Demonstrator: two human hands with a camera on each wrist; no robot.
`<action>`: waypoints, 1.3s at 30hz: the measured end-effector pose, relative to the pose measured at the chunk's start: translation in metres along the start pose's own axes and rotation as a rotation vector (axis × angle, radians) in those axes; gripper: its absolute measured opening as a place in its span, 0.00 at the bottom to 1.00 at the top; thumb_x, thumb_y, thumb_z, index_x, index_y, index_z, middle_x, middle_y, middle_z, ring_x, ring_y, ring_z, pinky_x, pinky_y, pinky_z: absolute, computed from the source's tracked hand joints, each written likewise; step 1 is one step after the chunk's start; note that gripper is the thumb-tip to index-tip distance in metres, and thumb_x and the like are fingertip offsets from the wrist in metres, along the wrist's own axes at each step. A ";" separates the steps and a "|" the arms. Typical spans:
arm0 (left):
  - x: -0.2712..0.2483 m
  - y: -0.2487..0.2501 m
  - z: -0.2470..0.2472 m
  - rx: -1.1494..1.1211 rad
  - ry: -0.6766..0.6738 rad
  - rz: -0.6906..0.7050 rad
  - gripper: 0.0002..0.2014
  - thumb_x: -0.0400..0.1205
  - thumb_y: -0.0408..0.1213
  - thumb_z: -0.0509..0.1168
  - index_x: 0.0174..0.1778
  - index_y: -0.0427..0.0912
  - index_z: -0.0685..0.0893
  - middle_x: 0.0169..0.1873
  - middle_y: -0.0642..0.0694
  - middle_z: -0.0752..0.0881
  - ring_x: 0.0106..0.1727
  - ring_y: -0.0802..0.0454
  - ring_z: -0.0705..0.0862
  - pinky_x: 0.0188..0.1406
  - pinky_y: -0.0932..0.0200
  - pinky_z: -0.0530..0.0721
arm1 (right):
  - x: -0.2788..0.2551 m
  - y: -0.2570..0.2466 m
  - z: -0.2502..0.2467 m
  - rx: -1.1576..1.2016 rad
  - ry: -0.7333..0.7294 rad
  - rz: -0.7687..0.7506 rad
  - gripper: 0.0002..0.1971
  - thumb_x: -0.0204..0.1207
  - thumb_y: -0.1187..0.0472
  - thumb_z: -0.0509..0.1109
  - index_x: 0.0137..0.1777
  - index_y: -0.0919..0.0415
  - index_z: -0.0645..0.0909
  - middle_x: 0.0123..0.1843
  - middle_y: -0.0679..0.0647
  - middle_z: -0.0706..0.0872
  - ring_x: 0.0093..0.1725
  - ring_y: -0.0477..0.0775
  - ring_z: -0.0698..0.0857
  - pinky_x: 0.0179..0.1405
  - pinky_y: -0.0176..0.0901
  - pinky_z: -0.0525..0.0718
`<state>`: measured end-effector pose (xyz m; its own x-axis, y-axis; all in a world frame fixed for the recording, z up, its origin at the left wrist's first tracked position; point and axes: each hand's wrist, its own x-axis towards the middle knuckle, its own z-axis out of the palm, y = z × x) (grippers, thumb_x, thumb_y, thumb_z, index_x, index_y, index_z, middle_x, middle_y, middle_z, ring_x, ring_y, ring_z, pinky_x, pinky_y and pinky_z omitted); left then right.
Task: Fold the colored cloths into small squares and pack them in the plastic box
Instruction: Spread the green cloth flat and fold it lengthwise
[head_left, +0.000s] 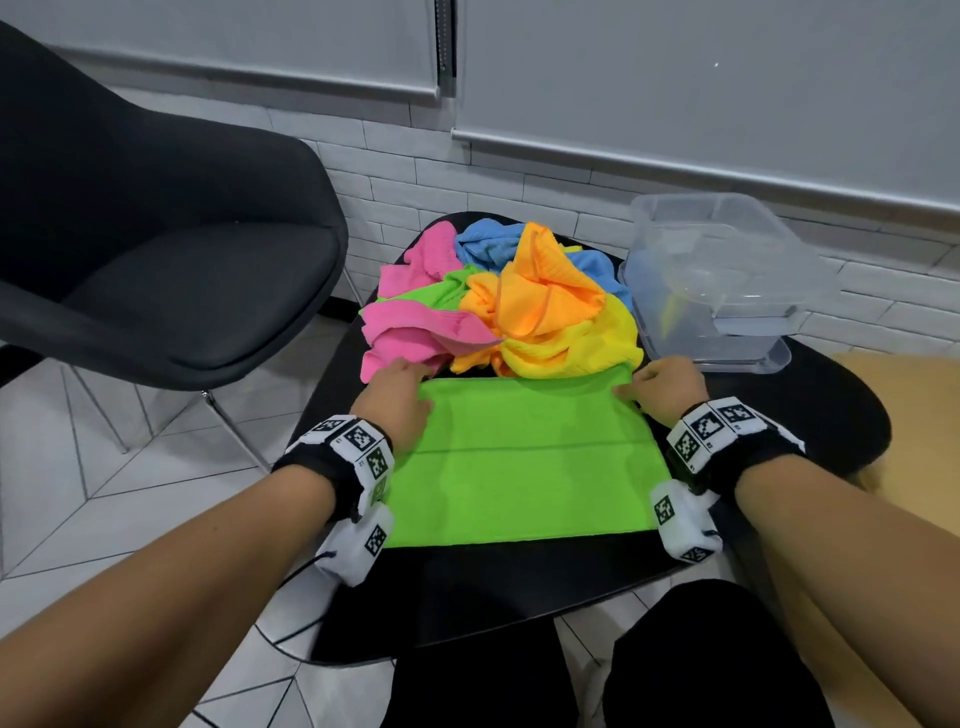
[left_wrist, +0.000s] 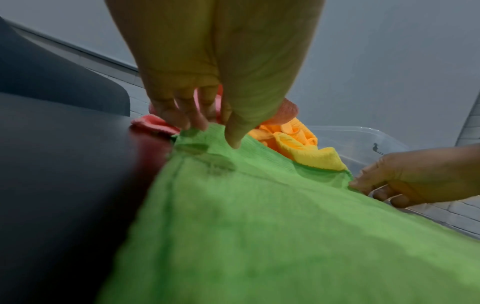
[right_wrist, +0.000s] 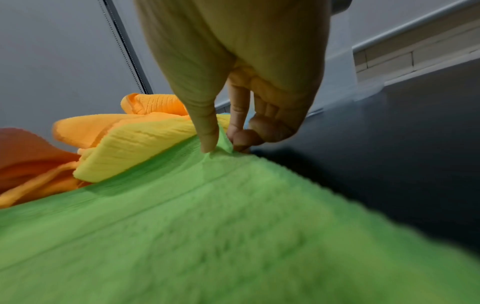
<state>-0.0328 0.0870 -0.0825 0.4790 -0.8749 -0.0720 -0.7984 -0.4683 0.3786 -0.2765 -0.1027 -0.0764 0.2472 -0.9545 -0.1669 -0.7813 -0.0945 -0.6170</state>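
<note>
no words, brand names or numbers can be read anywhere here. the only signs are the black-and-white square code markers on the wrist bands worn just behind the two hands, and on the white blocks hanging below them; they are patterns, not letters. tiny dark marks sit beside some of these markers, too small to make out. the plastic box, beyond the band on the right wrist, shows no label that i can read, and the cloths show no tags.
</note>
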 end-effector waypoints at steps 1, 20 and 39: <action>0.000 0.001 -0.001 -0.006 0.029 -0.005 0.20 0.82 0.37 0.65 0.70 0.42 0.77 0.63 0.41 0.77 0.65 0.40 0.77 0.64 0.45 0.77 | -0.001 -0.001 0.000 0.035 0.009 0.006 0.13 0.67 0.61 0.81 0.29 0.62 0.81 0.36 0.60 0.84 0.41 0.57 0.82 0.44 0.41 0.78; -0.085 -0.005 -0.032 -0.138 0.180 0.249 0.07 0.78 0.37 0.71 0.40 0.52 0.80 0.34 0.60 0.79 0.34 0.63 0.77 0.38 0.58 0.73 | -0.061 0.029 -0.055 0.151 -0.058 -0.285 0.12 0.66 0.74 0.77 0.32 0.58 0.81 0.34 0.60 0.87 0.36 0.57 0.85 0.34 0.46 0.84; -0.117 -0.001 -0.003 0.028 -0.114 0.253 0.11 0.81 0.50 0.65 0.36 0.50 0.77 0.59 0.48 0.79 0.64 0.49 0.79 0.65 0.55 0.75 | -0.115 0.038 -0.039 -0.505 -0.158 -0.397 0.17 0.67 0.75 0.59 0.44 0.52 0.79 0.52 0.51 0.80 0.53 0.59 0.82 0.53 0.49 0.76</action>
<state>-0.0871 0.1905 -0.0717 0.2204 -0.9719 -0.0822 -0.8980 -0.2351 0.3719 -0.3570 -0.0078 -0.0506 0.6231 -0.7703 -0.1359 -0.7766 -0.5885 -0.2249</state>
